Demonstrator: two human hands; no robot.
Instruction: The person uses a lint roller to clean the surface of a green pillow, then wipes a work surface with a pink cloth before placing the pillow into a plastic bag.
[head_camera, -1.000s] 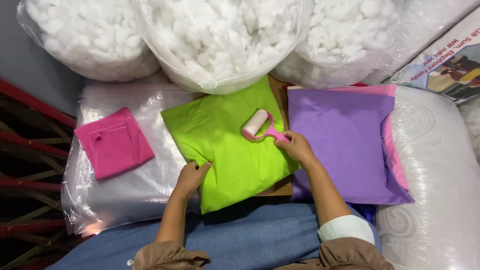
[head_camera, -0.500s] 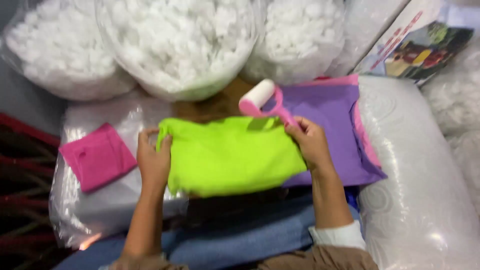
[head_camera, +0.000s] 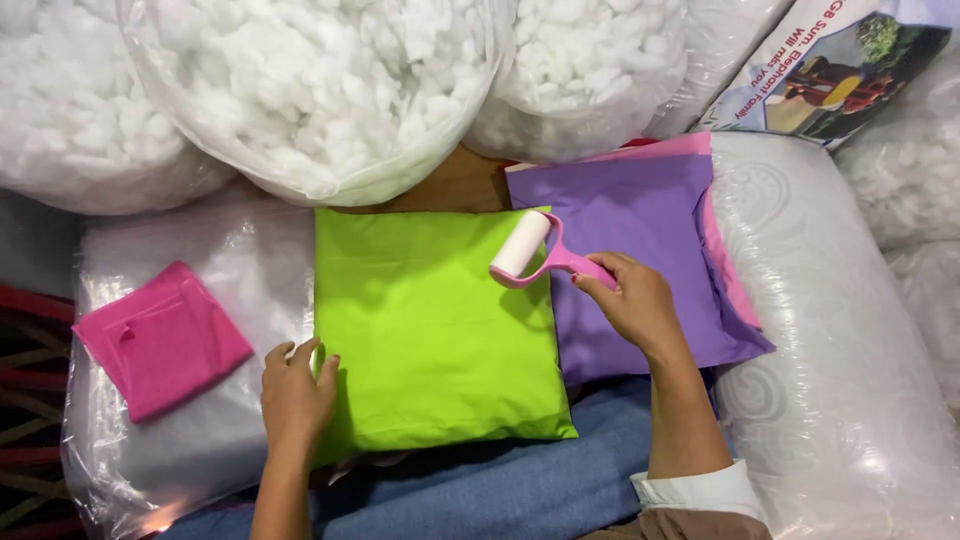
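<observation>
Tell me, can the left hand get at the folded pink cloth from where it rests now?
Probably yes. The left hand rests on the left edge of the green pillow, and the pink cloth lies just beside it on the clear plastic bag, with nothing between them or on top.

Left hand (head_camera: 296, 392) lies flat, palm down, fingers spread, on the green cushion's (head_camera: 430, 325) left edge. Right hand (head_camera: 632, 302), at the cushion's upper right corner, is closed around a roller handle (head_camera: 575, 265), wrist bent, forearm extended.
</observation>
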